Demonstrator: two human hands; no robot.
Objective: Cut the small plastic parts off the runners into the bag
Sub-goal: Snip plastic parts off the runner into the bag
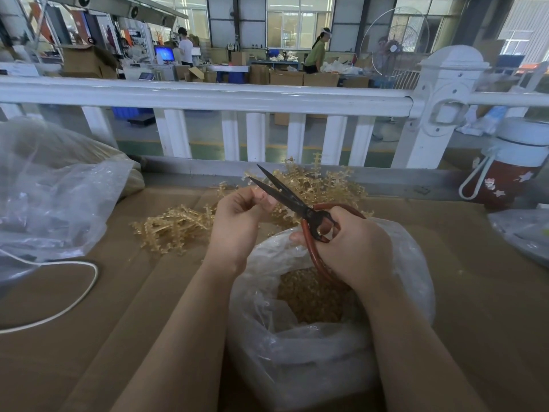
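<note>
Worktop: I work on a flat brown cardboard-covered table (445, 292), backed at twelve o'clock by a white railing (208, 95).
Spent bag: a large crumpled clear plastic sack (50, 185) slumps at ten o'clock, well apart from my hands; what it holds I cannot tell.
Catch bag: the open clear plastic bag (312, 346) sits at six o'clock, directly under my hands, mouth up, so I judge each snipped piece drops straight in. It already holds a layer of small amber plastic parts (312, 295).
Stock: a loose heap of amber branched plastic runners (178, 224) spreads from nine to twelve o'clock, just beyond the bag, within easy reach for the next piece.
Flask: a red and white insulated bottle with a loop strap (511, 168) stands at two o'clock, clear of the cutting.
Cord: a white cable (77, 295) curves across the table at eight o'clock.
Scissors: black-bladed scissors with red loop handles (294, 200) point toward eleven o'clock, blades parted.
Right hand: my right hand (347, 248) has its fingers curled through and round the red handles, over the bag's far rim.
Left hand: my left hand (240, 221) curls its fingertips into a pinch beside the lower blade, at the edge of the runners; the piece pinched is too small to make out, though I judge it is being fed to the blades.
</note>
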